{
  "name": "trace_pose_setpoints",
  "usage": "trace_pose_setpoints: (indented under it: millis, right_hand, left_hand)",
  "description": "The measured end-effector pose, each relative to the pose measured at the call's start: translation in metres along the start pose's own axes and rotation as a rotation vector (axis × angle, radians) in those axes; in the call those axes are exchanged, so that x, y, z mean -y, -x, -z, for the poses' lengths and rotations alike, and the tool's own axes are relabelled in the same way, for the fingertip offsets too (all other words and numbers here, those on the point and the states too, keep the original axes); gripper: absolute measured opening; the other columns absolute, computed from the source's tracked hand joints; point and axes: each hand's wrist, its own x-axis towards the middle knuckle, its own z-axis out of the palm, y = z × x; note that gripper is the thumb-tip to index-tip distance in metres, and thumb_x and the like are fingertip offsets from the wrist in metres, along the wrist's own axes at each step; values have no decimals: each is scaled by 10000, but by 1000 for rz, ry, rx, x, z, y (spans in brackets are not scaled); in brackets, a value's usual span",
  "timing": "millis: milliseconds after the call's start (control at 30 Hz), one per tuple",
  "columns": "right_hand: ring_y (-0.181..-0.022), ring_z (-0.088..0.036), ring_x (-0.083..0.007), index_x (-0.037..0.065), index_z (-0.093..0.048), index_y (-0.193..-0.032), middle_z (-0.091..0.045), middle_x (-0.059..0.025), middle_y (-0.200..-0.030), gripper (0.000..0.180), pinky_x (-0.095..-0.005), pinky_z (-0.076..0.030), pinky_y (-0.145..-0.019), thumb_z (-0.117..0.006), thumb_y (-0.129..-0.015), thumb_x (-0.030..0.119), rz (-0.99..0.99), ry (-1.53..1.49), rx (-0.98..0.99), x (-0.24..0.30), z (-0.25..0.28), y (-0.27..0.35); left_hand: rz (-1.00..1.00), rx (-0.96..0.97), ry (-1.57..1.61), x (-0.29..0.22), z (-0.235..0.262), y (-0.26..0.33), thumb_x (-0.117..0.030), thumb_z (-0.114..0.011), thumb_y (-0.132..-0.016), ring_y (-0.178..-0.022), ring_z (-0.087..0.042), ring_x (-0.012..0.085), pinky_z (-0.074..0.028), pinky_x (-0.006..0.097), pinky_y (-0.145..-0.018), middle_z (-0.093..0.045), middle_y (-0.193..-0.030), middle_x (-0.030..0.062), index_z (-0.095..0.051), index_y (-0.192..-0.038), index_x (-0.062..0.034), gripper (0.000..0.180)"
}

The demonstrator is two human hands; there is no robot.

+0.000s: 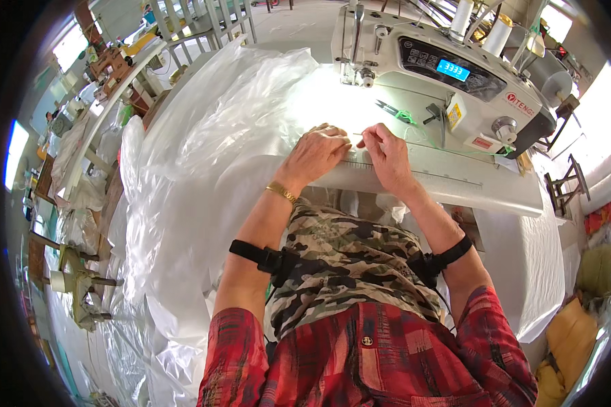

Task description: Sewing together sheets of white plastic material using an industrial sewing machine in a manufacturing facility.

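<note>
My left hand [319, 154], with a gold-coloured bracelet at its wrist, is closed at the front edge of the sewing table, on the rim of a crumpled translucent white plastic sheet [204, 149]. Just right of it, my right hand [387, 157] pinches thumb and fingers together. A small pale bit shows between the fingertips of both hands, too small to name. Beyond them stands a white sewing machine [421, 61]; glare from its lamp washes out the sheet under the needle area. Dark thread snips [395, 112] with green on them lie behind my right hand.
A ruler scale [414, 173] runs along the table's front edge. White thread cones [499, 34] top the machine. Plastic spills off the left side to the floor. Metal racks [204, 27] stand behind, a wooden stool [567, 183] at right, and white material [523, 264] hangs below the table.
</note>
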Motion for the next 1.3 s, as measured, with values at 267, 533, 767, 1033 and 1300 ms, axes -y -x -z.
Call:
trace_pose_setpoints:
  millis: [267, 533, 767, 1033, 1300]
  right_hand:
    - [-1091, -571, -270, 55, -642, -1080, -642, -110, -1164, 223, -435, -434, -867, -578, -885, 142, 393, 551, 159, -18, 3, -22]
    - [-1146, -541, -262, 50, -596, -1185, -617, -91, -1145, 293, -526, -404, -939, -494, -964, 214, 204, 580, 304, -19, 3, -27]
    - [-1130, -524, -303, 33, -565, -1174, -573, -112, -1176, 310, -573, -381, -987, -437, -988, 245, 238, 606, 311, -29, 1, -40]
    - [-1119, -544, -332, 61, -568, -1108, -599, -127, -1126, 261, -599, -372, -992, -481, -942, 243, 163, 618, 415, -23, 2, -51]
    - [-1130, -521, -340, 86, -592, -1182, -588, -145, -1138, 353, -584, -366, -994, -450, -967, 327, 212, 608, 369, -25, 2, -53]
  left_hand:
    - [39, 130, -27, -2, 9, 5, -149, -611, -889, -945, -635, 304, -492, 396, -840, -675, -1081, 138, -694, -971, -14, 178]
    - [59, 205, -10, 1, 15, -2, -163, -609, -897, -996, -629, 314, -472, 415, -892, -669, -1128, 145, -687, -1031, 0, 225]
    - [24, 217, -39, 18, 16, -18, -136, -610, -890, -1026, -628, 308, -494, 395, -888, -670, -1132, 147, -693, -1020, 6, 209]
    - [77, 218, -56, 39, 14, -32, -129, -601, -895, -1041, -619, 306, -495, 395, -896, -670, -1121, 141, -693, -1020, 6, 206]
    - [114, 248, -254, 68, 9, -38, -144, -606, -886, -1057, -589, 347, -485, 396, -922, -627, -1132, 184, -647, -1062, 14, 240]
